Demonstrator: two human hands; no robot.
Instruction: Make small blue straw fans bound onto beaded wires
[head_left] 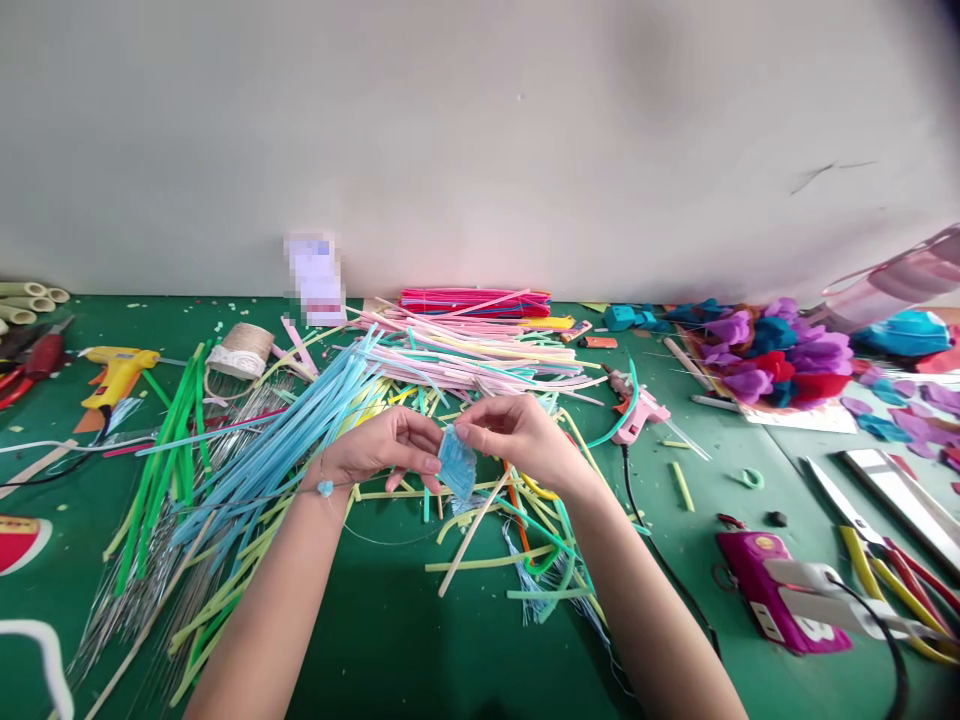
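Above the middle of the green table, a small flat light-blue piece [457, 466] with a finely ribbed surface is pinched between both hands. My left hand [386, 445] grips its left edge with the thumb and fingers. From the other side my right hand [517, 435] holds its upper corner between thumb and forefinger. What the piece is made of I cannot make out. Just left of my left hand lies a bundle of light-blue fuzzy stems [289, 420]. Beneath the hands are scattered yellow and green stems and a blue tassel [529, 575].
Pink stems [480, 360] lie behind the hands. A yellow glue gun [124, 375] and green stems [169, 465] are at left. On the right are a pink glue gun [637, 405], scissors [855, 520], a magenta power bank [776, 590] and fuzzy flowers [795, 350]. A wall stands behind.
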